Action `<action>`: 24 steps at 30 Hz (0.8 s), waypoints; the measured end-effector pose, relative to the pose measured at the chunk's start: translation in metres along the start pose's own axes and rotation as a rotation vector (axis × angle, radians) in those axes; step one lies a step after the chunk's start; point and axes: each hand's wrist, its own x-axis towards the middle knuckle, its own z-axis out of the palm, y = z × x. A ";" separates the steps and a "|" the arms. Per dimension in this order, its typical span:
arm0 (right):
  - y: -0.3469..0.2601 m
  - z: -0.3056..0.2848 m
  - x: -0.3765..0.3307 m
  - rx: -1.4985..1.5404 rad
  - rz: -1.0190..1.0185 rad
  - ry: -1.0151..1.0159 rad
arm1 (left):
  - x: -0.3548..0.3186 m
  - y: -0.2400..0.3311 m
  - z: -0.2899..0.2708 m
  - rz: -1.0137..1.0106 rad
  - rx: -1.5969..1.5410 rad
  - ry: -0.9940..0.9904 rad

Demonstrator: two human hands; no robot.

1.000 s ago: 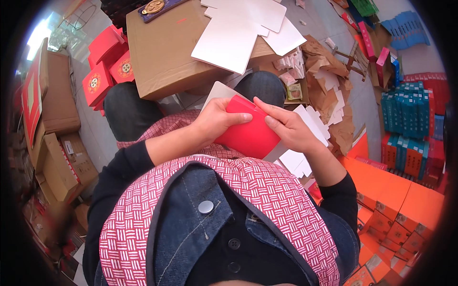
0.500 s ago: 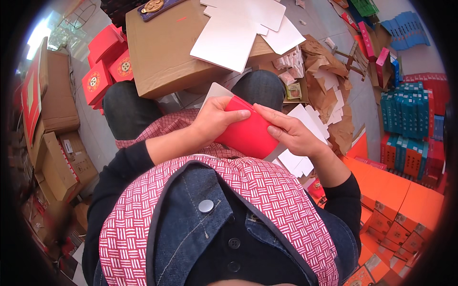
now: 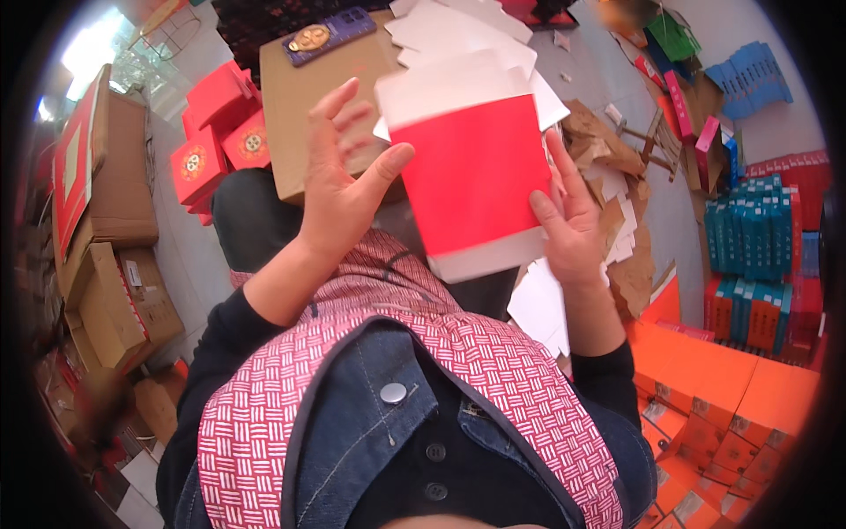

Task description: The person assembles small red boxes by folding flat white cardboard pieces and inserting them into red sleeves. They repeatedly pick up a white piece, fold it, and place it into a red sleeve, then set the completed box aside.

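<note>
A flat red card piece (image 3: pixel 476 176) with white flaps at its far and near ends is held up over my lap. My right hand (image 3: pixel 577 234) grips its right edge, thumb on the red face and fingers at the edge and partly behind. My left hand (image 3: pixel 348 189) is off to the card's left, empty, with thumb and fingers spread; its fingertips are slightly blurred. Beyond the card, white card sheets (image 3: pixel 458 35) lie overlapping on a brown carton (image 3: pixel 300 106). More white sheets (image 3: pixel 539 304) rest just below my right hand.
A purple phone (image 3: pixel 328 37) with a round gold ornament lies on the carton. Red boxes (image 3: pixel 201 165) are stacked at the left, near an open carton (image 3: pixel 101 309). Crumpled brown paper (image 3: pixel 599 141), teal boxes (image 3: pixel 749 225) and orange boxes (image 3: pixel 696 353) stand at the right.
Both hands held the red card piece, which was curved and low. Now it is flat and raised farther forward; my left hand has let go and moved left, while my right keeps hold.
</note>
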 end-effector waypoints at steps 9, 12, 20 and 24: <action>0.052 0.034 0.024 0.056 0.007 0.184 | -0.011 -0.026 -0.011 -0.356 -0.328 -0.157; 0.063 0.012 0.013 0.049 0.074 0.286 | -0.016 -0.052 0.007 -0.481 -0.359 -0.207; 0.106 -0.039 -0.027 -0.217 -0.069 0.290 | -0.018 -0.077 0.018 -0.530 -0.407 -0.501; 0.097 -0.027 -0.016 -0.258 -0.302 0.302 | -0.021 -0.079 0.021 -0.466 -0.340 -0.463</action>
